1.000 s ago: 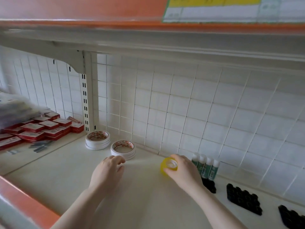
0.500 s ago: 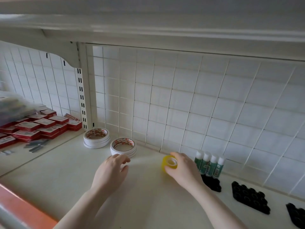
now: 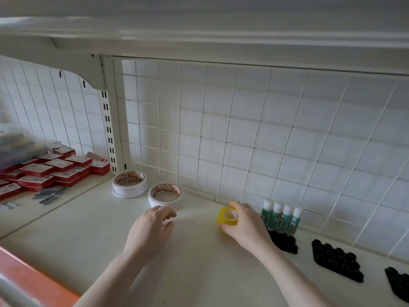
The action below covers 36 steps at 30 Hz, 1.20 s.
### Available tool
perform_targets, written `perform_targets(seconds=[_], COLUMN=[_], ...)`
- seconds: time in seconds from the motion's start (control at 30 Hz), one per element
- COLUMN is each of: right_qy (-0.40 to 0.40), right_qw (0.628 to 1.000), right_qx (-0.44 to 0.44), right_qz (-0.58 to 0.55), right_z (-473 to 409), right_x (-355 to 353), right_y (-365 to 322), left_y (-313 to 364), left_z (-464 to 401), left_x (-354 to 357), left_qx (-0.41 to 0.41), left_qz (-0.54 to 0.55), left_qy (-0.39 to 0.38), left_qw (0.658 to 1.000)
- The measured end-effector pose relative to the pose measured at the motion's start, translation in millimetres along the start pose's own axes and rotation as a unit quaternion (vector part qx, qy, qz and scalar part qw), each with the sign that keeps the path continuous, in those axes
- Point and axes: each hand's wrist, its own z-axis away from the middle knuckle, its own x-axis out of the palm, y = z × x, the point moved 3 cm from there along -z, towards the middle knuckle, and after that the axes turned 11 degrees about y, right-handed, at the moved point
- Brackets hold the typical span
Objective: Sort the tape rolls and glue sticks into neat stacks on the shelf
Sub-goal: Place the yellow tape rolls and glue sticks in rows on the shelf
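My right hand (image 3: 245, 224) grips a small yellow tape roll (image 3: 228, 216) standing on the cream shelf (image 3: 88, 235), just left of several green glue sticks (image 3: 281, 216) with white caps that stand upright by the grid back wall. Two stacks of white double-sided tape rolls lie flat further left: one stack (image 3: 130, 183) near the upright post, the other (image 3: 166, 195) closer to me. My left hand (image 3: 152, 231) hovers with loosely curled fingers just in front of the nearer stack and holds nothing.
Red boxes (image 3: 55, 171) fill the neighbouring shelf bay at left, with loose grey staple strips (image 3: 49, 196) in front. Black moulded trays (image 3: 336, 260) lie at right, one partly under the glue sticks. A shelf board hangs low overhead. An orange shelf edge (image 3: 28, 282) runs along the front left.
The camera has tilted down, so the orange upper shelf edge has left the view. Both hands have barely shifted; the right still holds the yellow roll.
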Motion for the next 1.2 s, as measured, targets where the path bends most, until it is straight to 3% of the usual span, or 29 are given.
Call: perform_targets(seconds=[0.73, 1.2], right_qy=[-0.001, 0.053], right_qw=[1.0, 0.988], right_qx=[0.015, -0.115], right_qz=[-0.012, 0.088], right_z=[2, 49], right_x=[2, -53], right_y=[1, 10], left_y=[-1, 26], left_z=[0, 9], left_x=[2, -8], left_qx=[-0.004, -0.015], left_qz=[0.007, -0.059], left_qy=[-0.004, -0.022], left_qw=[1.0, 0.998])
